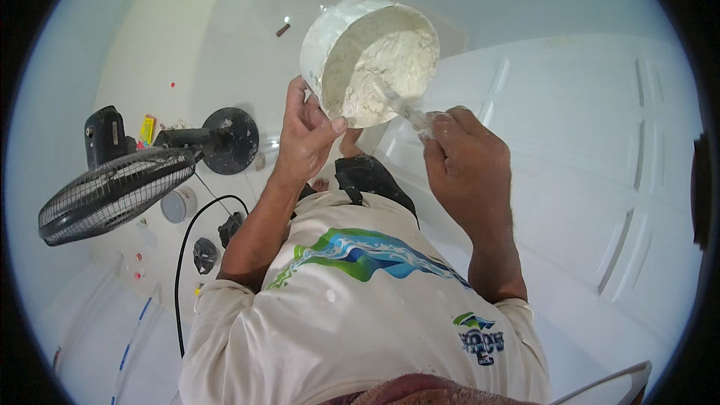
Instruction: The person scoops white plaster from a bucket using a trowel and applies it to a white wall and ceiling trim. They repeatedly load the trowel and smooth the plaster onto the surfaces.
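My left hand (305, 131) grips the lower left rim of a round white bucket (321, 49), thumb at the rim and fingers around its side. The bucket is tilted, so its mouth faces me. Thick off-white paste (405, 60), like putty or joint compound, lies inside and coats the walls. In my closed right hand (469, 157) is a narrow paste-smeared tool (405, 109), reaching over the near rim. Its far end sits in the paste, so its shape is hidden.
A black stand fan (116, 191) is at the left, its round base (231, 141) nearby. On the floor are a paint can (178, 204), black plastic bags (205, 255) and a black cable (180, 277). A white panelled door (570, 142) stands close on the right.
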`<state>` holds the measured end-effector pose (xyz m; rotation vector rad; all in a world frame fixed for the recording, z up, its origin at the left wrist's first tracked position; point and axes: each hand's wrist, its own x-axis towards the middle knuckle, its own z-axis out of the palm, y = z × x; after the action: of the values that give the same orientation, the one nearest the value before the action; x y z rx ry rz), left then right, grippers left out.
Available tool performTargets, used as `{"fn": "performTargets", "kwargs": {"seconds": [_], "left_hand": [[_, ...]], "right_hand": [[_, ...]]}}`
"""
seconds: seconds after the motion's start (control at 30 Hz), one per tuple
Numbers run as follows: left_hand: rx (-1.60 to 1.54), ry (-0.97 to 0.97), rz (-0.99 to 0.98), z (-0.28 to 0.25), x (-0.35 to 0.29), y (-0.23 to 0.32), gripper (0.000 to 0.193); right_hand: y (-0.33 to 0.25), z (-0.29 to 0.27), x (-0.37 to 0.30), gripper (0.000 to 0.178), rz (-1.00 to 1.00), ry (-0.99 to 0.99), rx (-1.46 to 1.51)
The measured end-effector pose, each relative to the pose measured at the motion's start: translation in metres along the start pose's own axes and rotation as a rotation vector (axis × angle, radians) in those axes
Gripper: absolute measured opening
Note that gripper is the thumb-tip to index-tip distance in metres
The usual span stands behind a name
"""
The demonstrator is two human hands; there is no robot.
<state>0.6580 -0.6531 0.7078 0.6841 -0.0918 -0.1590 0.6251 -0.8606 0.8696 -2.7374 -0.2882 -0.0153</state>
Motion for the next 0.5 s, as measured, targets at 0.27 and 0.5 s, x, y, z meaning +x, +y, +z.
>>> {"fn": "performTargets", "kwargs": {"seconds": [0.27,0.5], "left_hand": [[0.053,0.027,-0.003,-0.022,0.121,0.002,0.086],[-0.147,-0.057,-0.153,-0.045,0.212,0.001,0.082]], "right_hand": [[0.03,0.006,0.131,0.014,-0.122,-0.119,-0.011],[0.11,-0.02,0.219,0.02,-0.23,-0.157,0.272]]}}
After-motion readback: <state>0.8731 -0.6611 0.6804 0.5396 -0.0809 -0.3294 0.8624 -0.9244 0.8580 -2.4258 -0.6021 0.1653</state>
